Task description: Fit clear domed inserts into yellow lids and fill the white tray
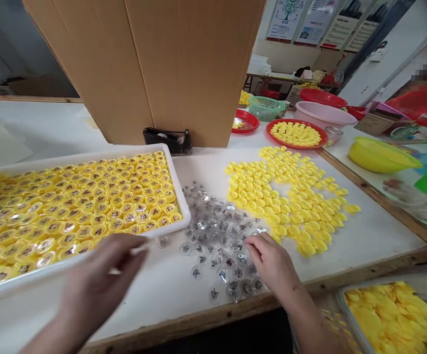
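Note:
My left hand, smeared by motion, hovers by the front edge of a white tray. Its fingers look bent; whether they hold anything is unclear. Rows of yellow cups with clear tops and small dark figures fill that tray. My right hand is closed, thumb against fingers, at the right side of a loose pile of clear plastic domes with dark bits inside. What its fingertips pinch is hidden. Just beyond them lies one clear dome. Loose yellow cups spread over the table to the right.
A tall cardboard box stands behind a black tape dispenser. Red plates and a green basket sit further back. A wooden strip edges the table; a bin of yellow pieces is low at right. Another person's arm shows beyond.

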`<action>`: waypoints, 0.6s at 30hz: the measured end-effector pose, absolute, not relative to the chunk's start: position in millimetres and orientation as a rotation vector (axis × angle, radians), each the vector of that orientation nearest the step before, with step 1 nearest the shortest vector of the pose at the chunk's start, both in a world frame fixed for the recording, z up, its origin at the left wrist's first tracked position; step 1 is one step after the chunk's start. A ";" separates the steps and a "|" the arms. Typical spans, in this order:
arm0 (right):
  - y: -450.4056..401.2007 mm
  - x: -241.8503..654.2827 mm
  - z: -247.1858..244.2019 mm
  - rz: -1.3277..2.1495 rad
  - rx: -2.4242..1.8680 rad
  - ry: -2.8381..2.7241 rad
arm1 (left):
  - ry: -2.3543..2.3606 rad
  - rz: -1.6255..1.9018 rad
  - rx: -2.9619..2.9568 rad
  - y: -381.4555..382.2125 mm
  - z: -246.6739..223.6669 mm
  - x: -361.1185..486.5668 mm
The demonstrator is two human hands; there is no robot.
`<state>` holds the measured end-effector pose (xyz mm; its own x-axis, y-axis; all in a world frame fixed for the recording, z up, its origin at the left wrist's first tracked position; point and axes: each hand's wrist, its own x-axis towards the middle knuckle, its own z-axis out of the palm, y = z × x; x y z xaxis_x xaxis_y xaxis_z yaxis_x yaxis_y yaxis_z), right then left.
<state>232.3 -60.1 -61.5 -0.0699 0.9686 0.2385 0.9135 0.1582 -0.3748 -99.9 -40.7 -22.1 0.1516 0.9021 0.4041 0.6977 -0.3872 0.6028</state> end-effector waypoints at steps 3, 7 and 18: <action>-53.9 220.1 -63.9 0.200 -1.824 -2.024 | 1.191 0.909 2.280 -37.4 -44.1 -41.9; -39.5 210.4 -72.9 0.187 -1.849 -1.967 | 1.067 0.752 2.246 -38.4 -62.9 -3.9; -62.7 235.2 -69.9 0.286 -1.799 -1.593 | 1.012 0.601 2.279 -11.2 -46.9 48.4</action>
<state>235.2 -62.7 -69.9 0.2167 0.9348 0.2813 0.7788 0.0082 -0.6272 48.4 -11.2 -46.9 0.6131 0.7721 0.1673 0.5164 -0.5519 0.6547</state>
